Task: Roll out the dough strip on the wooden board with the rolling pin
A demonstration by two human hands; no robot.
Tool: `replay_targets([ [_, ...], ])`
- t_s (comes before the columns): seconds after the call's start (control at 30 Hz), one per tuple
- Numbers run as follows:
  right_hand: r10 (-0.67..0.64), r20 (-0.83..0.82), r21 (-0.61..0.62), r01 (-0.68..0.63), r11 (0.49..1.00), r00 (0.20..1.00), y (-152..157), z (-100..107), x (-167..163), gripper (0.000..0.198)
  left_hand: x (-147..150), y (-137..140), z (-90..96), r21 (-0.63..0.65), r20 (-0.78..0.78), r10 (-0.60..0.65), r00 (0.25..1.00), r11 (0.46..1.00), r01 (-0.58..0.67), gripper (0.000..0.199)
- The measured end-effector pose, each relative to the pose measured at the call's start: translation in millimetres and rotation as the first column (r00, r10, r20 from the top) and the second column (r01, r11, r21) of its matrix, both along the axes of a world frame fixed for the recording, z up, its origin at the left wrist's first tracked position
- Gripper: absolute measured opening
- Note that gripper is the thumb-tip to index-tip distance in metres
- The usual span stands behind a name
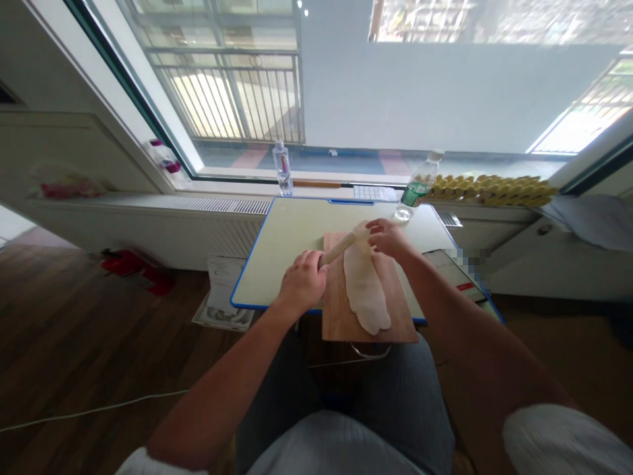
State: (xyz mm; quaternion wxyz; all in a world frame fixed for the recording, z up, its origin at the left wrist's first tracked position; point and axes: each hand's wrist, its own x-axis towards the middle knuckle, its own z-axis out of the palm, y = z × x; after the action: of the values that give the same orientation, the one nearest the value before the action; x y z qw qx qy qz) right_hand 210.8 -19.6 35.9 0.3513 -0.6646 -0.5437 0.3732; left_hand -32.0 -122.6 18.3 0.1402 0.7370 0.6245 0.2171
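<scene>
A long, flattened sheet of pale dough (366,290) lies lengthwise on a wooden cutting board (336,316). My left hand (304,280) is closed around the near-left end of a wooden rolling pin (338,250). The pin slants over the board, its free end reaching the upper part of the dough. My right hand (388,237) is off the pin, at the far end of the dough, with fingers curved and apart. Its fingertips are close to or touching the dough there; exact contact is hard to make out. The board's metal handle (370,353) hangs toward my lap.
The board rests on a pale folding table (281,251) with a blue edge. A green-labelled bottle (418,188) stands at its back right. Another clear bottle (283,170) is by the windowsill. A dark-edged tablet-like object (455,274) lies right; a red fire extinguisher (136,270) is left.
</scene>
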Motion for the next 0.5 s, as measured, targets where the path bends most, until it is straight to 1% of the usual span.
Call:
replay_targets([
  [0.07, -0.029, 0.042, -0.002, 0.03, 1.0, 0.999, 8.1, -14.2, -1.4, 0.047, 6.7, 3.5, 1.0, -0.041, -0.036, 0.003, 0.999, 0.999, -0.004, 0.028],
  [0.1, -0.04, 0.044, 0.007, 0.04, 0.999, 0.998, 10.9, -19.4, -1.7, 0.052, 9.8, 5.5, 1.8, -0.063, -0.055, 0.005, 0.998, 0.998, -0.009, 0.028],
  [0.17, -0.071, 0.068, 0.006, 0.07, 0.998, 0.995, 15.0, -25.7, -1.4, 0.065, 15.5, 10.3, 4.1, -0.108, -0.088, 0.017, 0.996, 0.994, -0.026, 0.028],
  [0.23, -0.085, 0.111, -0.043, 0.09, 0.995, 0.99, 17.8, -28.3, -0.9, 0.073, 20.8, 16.3, 6.8, -0.145, -0.11, 0.036, 0.993, 0.988, -0.051, 0.031],
  [0.27, -0.078, 0.132, -0.081, 0.089, 0.993, 0.988, 18.9, -29.0, -0.7, 0.07, 23.3, 19.9, 8.1, -0.163, -0.119, 0.044, 0.992, 0.984, -0.064, 0.032],
  [0.3, -0.061, 0.148, -0.121, 0.079, 0.989, 0.987, 19.8, -29.8, -0.6, 0.063, 25.8, 23.7, 9.3, -0.181, -0.129, 0.052, 0.99, 0.981, -0.075, 0.034],
  [0.4, 0.009, 0.149, -0.191, 0.02, 0.981, 0.989, 21.5, -32.2, 0.8, 0.028, 32.8, 36.4, 11.3, -0.223, -0.149, 0.056, 0.987, 0.971, -0.089, 0.038],
  [0.43, 0.025, 0.147, -0.198, 0.005, 0.98, 0.989, 21.8, -32.7, 2.4, 0.022, 35.1, 40.7, 11.4, -0.23, -0.15, 0.052, 0.987, 0.969, -0.086, 0.039],
  [0.5, 0.031, 0.146, -0.189, -0.003, 0.982, 0.989, 22.0, -33.0, 7.9, 0.022, 40.3, 49.4, 10.7, -0.242, -0.148, 0.041, 0.988, 0.967, -0.077, 0.042],
])
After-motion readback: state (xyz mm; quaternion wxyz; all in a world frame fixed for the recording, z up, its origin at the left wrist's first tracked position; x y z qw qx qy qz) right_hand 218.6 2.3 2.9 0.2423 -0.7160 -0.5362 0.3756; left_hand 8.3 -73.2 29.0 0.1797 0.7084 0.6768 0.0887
